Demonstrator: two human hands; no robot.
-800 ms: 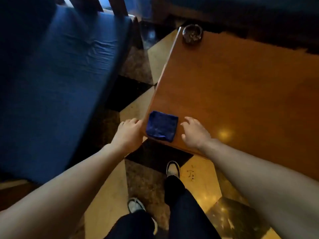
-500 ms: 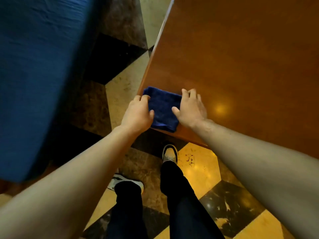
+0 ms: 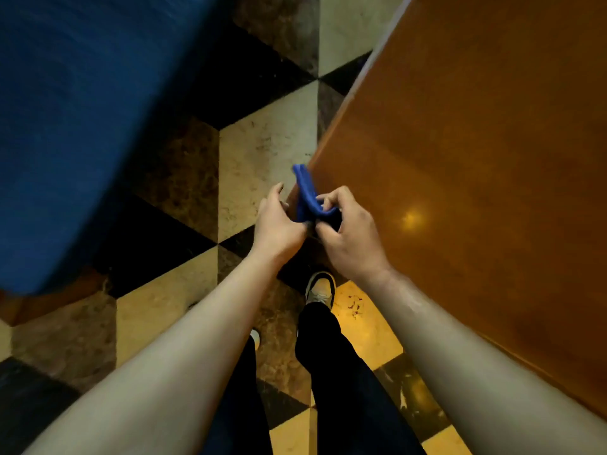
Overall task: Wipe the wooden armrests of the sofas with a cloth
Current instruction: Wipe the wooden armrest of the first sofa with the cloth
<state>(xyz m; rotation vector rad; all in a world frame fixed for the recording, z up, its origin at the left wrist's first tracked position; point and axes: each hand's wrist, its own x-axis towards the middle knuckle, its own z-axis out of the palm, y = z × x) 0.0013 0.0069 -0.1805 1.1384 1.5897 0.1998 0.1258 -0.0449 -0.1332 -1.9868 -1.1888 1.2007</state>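
Note:
A folded dark blue cloth (image 3: 306, 195) is lifted off the near corner of the wooden table (image 3: 476, 165) and stands on edge between my hands. My right hand (image 3: 348, 234) pinches its lower fold with thumb and fingers. My left hand (image 3: 279, 224) holds the cloth's left side from below, fingers partly spread. A blue sofa cushion (image 3: 75, 126) fills the left side, with a strip of its wooden frame (image 3: 42, 300) showing below it. No armrest is in view.
The floor (image 3: 259, 149) is checkered in cream, brown and black tiles. My legs in dark trousers and a pale shoe (image 3: 320, 289) stand in the gap between sofa and table, close to the table's corner.
The cloth lay flat on the table corner with my hands beside it, then on it. Now both hands have picked it up and hold it upright off the table.

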